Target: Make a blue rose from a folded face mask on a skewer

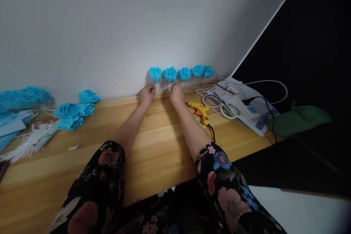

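Note:
Several blue paper roses on pale stems stand in a row against the wall. My left hand (146, 95) is closed at the thin stem below the leftmost blue rose (155, 75). Close by, my right hand (176, 95) has its fingers curled under the second blue rose (170, 75), by its stem; its fingertips are mostly hidden behind the hand. Further right in the row are a third blue rose (184, 74), a fourth blue rose (197, 70) and one more blue rose (208, 71) at the end.
A yellow glue gun (201, 110) lies right of my right forearm, beside white cables (230, 110), papers (257, 124) and a power strip (251, 110). A green pouch (301, 120) sits at the right. Loose blue roses (68, 110) and white fringed strands (33, 139) lie left.

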`<state>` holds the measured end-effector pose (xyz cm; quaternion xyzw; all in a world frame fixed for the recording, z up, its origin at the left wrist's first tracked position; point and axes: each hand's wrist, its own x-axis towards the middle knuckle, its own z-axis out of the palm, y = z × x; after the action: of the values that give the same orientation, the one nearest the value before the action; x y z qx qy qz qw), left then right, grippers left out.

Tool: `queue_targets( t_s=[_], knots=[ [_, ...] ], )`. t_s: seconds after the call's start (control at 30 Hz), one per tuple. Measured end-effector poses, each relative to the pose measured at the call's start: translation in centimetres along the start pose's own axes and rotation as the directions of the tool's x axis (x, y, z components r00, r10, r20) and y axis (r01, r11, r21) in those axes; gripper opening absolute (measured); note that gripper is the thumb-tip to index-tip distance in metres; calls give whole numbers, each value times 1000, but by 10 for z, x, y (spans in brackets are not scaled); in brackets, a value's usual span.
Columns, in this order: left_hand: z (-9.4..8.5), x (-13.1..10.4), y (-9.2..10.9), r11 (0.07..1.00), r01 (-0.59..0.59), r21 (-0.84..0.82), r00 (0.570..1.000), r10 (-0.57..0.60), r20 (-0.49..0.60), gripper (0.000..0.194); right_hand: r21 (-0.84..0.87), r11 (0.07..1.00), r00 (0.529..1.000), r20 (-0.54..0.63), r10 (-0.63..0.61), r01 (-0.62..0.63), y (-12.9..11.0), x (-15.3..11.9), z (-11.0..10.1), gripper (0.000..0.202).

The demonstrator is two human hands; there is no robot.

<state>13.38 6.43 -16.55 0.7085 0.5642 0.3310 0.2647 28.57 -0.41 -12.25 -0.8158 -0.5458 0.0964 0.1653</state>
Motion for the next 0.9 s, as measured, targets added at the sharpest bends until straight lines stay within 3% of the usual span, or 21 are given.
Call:
queue_targets(
  t_s=[0.3, 0.9],
  knots=[
    [14, 11, -18, 994, 2, -111, 999, -8, -53, 26, 9, 997, 997, -27, 76, -76, -3, 16, 21, 46],
    [16, 11, -17, 993, 22, -120, 999, -27, -39, 25, -38, 996, 994, -77, 80, -83, -6, 27, 19, 46]
  ],
)
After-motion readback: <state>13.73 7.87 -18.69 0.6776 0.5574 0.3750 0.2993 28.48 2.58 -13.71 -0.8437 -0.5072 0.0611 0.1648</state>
